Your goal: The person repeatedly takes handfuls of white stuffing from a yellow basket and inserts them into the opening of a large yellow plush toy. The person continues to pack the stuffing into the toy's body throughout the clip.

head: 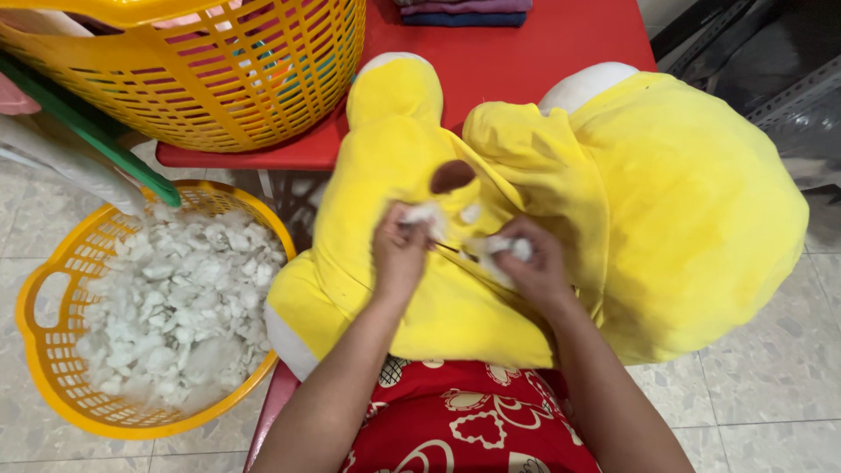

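**A:** How do your hands sit?

**B:** Both your forearms rise from the bottom edge and meet mid-frame. Your left hand [399,254] is knuckles up, fingers curled and pinching a tuft of white stuffing [424,213]. Your right hand [534,265] is bent the same way, fingers closed around another white wad [510,247].

**A:** And the toy?

**B:** The yellow plush toy [666,210] lies under both hands, across your lap and onto the red worktop [526,52]. Its long axis runs from your lap up and away from you; its white-tipped limbs point to the far edge. A brown patch [452,176] sits just beyond your left hand.

**A:** Farther out?

**B:** Left of your left hand, on the floor, is a yellow basket [53,368] full of white stuffing. Beyond it, another yellow basket [219,79] stands on the worktop. Folded cloths [464,12] lie at the far edge.
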